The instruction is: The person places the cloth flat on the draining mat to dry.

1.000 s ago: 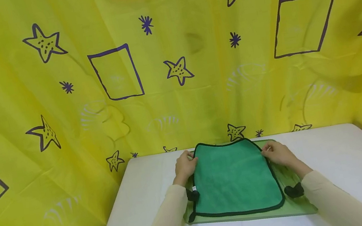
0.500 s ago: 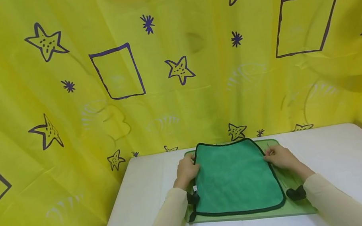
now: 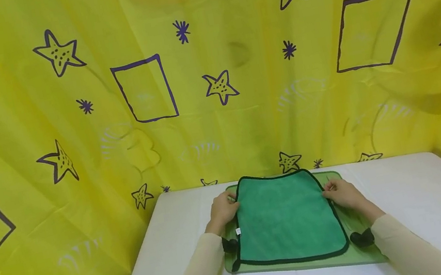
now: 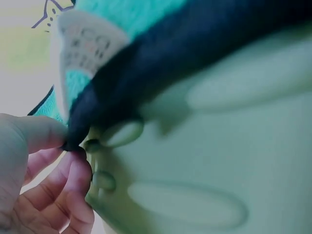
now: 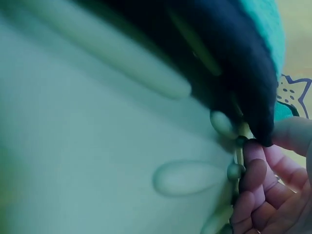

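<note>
A green towel (image 3: pixel 285 217) with a black border lies spread over a light green plastic board (image 3: pixel 350 220). My left hand (image 3: pixel 222 210) pinches the towel's left edge between thumb and fingers. Close up in the left wrist view, a white label (image 4: pixel 90 44) with print is sewn near that edge. On the opposite side, my right hand (image 3: pixel 342 192) pinches the right edge. The right wrist view shows the black border (image 5: pixel 251 73) between thumb and fingertips, just above the board's rim. Raised oval ridges (image 4: pixel 190 202) cover the board's surface. The towel hides most of the board.
Under the board is a white table (image 3: pixel 426 199). A yellow curtain (image 3: pixel 261 115) printed with stars and squares hangs behind the table and along its sides. Dark wrist-worn pieces (image 3: pixel 362 238) sit at the sleeve ends.
My left hand has shifted slightly down and to the left along the towel's edge. My right hand has slid a little down the right edge. The towel stays spread in nearly the same place.
</note>
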Demonstrator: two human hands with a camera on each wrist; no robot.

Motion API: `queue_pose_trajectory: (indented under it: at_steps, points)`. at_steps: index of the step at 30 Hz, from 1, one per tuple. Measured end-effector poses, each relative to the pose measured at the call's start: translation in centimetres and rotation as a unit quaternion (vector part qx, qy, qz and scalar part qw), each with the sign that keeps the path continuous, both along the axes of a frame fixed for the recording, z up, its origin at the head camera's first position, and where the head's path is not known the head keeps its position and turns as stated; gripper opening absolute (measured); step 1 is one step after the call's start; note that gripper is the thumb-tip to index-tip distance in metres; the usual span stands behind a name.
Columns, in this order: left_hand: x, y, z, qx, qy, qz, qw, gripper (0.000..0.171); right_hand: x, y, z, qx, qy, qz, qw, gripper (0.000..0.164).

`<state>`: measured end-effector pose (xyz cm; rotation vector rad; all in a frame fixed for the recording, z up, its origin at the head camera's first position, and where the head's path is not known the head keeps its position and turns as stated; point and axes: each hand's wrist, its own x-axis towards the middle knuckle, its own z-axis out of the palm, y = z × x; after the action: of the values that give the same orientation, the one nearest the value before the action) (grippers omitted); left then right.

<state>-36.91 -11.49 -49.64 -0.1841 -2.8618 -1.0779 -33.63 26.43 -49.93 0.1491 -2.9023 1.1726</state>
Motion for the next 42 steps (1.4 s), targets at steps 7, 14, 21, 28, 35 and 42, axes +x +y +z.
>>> queue_pose_trajectory:
  at_steps: [7, 14, 21, 28, 35, 42]
  points:
    - [0.3, -0.6, 0.1, -0.021, 0.000, -0.029, 0.9993, 0.022, 0.5, 0.0, 0.1, -0.017, -0.011, 0.013, 1.000, 0.021]
    - [1.7, -0.9, 0.4, -0.045, -0.021, -0.069, 0.9964, 0.031, 2.2, 0.4, 0.3, -0.037, -0.023, 0.038, 0.998, 0.031]
    - [3.5, -1.4, 0.7, -0.042, -0.053, -0.102, 0.9925, 0.055, 4.3, 0.9, 0.4, -0.084, -0.069, 0.118, 0.987, 0.026]
    - [4.5, -1.6, 1.0, -0.072, -0.067, -0.115, 0.9885, 0.078, 5.8, 0.6, 0.6, -0.077, -0.085, 0.182, 0.977, 0.030]
    - [5.1, -1.8, 1.0, -0.093, -0.058, -0.101, 0.9889, 0.077, 6.5, 0.7, 0.2, -0.041, -0.051, 0.183, 0.981, 0.023]
    - [5.1, -2.6, 1.3, -0.091, -0.058, -0.125, 0.9863, 0.071, 6.3, 1.5, 0.6, -0.033, -0.040, 0.177, 0.983, 0.024]
